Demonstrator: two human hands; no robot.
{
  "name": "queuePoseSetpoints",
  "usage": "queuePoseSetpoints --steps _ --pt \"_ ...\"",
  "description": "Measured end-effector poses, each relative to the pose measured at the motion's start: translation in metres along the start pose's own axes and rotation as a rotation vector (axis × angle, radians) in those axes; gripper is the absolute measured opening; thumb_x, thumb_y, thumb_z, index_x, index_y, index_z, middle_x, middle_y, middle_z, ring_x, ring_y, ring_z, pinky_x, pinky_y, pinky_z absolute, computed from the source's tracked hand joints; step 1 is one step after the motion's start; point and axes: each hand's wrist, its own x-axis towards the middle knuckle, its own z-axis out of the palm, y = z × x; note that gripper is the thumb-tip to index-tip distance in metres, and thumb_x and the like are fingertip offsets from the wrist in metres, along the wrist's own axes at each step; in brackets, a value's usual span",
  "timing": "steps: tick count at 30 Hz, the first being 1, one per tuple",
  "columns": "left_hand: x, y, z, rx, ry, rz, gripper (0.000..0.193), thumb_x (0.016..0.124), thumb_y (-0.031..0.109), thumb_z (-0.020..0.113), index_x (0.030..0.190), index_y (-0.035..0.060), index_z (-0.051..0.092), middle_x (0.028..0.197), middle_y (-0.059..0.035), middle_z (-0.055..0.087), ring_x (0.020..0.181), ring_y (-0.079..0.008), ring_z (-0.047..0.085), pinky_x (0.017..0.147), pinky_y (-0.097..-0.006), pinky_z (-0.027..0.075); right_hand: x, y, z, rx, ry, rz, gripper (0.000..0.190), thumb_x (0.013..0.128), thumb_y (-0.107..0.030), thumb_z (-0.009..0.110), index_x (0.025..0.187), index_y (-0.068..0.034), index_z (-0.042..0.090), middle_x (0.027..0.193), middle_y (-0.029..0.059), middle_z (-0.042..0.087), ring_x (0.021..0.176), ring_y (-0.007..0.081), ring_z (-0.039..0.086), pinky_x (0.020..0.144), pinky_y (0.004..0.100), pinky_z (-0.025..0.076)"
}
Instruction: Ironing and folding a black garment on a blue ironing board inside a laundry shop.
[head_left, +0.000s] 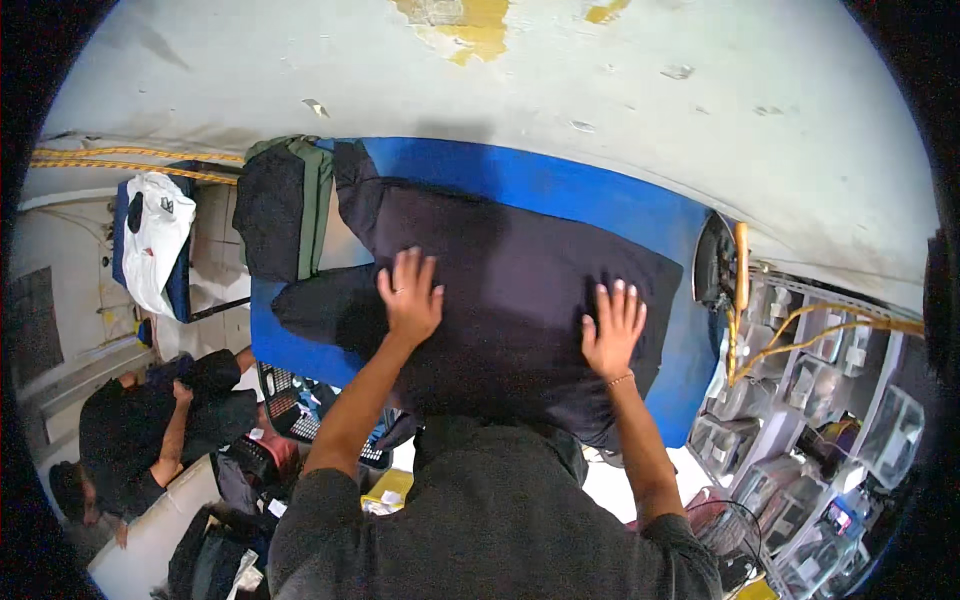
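Note:
A dark, long garment (517, 262), with what look like sleeves at its left end, lies spread over a blue-covered table (600, 195). Flat on the cloth, left of its middle, rests my left hand (412, 300), fingers spread, a ring on one finger. My right hand (615, 330) lies palm down near the garment's right end, with a thin bracelet at the wrist. Neither hand grips the fabric. At the table's left end lies a folded black and green garment stack (289, 210). A clothes iron (715, 259) stands at the right end beside a yellow cord.
A pale wall (675, 97) borders the table's far side. Clear plastic bins (814, 390) stand at right. Below left are a black basket (289, 405) and a co-worker in dark clothes (135, 427). A white garment (157, 240) lies on another board at left.

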Motion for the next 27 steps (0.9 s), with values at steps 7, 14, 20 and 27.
queuePoseSetpoints --steps 7,14,20,27 --pt "0.066 -0.003 0.048 -0.039 -0.096 -0.007 0.056 0.093 0.033 0.047 0.144 0.0145 0.036 0.153 -0.0147 0.023 0.142 -0.032 0.019 0.112 -0.0544 0.011 0.065 0.055 0.034 -0.049 -0.037 0.022 0.054 0.091 -0.032 0.051 0.141 -0.015 0.041 0.149 0.0128 0.034 0.138 0.0371 0.028 0.112 0.056 0.017" --pt "0.106 -0.07 0.023 -0.066 0.625 -0.519 0.043 0.086 0.024 0.061 0.116 -0.0047 0.051 0.104 -0.0229 0.059 0.097 -0.041 0.055 0.082 -0.0521 0.044 0.084 0.09 0.011 0.03 0.202 -0.01 0.051 0.079 0.0 0.051 0.13 -0.004 0.05 0.129 0.0192 0.052 0.118 0.0376 0.049 0.101 0.0465 0.038" --pt "0.167 -0.159 0.014 -0.659 0.019 -1.0 0.032 0.086 0.02 0.062 0.106 -0.0034 0.053 0.095 -0.0189 0.06 0.09 -0.0322 0.063 0.075 -0.0427 0.052 0.098 0.122 0.013 -0.184 -0.079 0.105 0.038 0.075 -0.008 0.055 0.113 -0.007 0.056 0.104 0.0147 0.057 0.1 0.0335 0.054 0.086 0.0456 0.043" --pt "0.206 -0.136 -0.088 -1.384 0.42 -0.641 0.011 0.092 0.002 0.049 0.101 0.0059 0.053 0.085 0.0009 0.046 0.077 -0.0089 0.046 0.072 -0.0271 0.048 0.086 0.134 0.011 -0.16 -0.043 0.17 0.016 0.076 -0.009 0.059 0.09 -0.006 0.051 0.095 0.0134 0.057 0.094 0.0337 0.055 0.081 0.046 0.043"
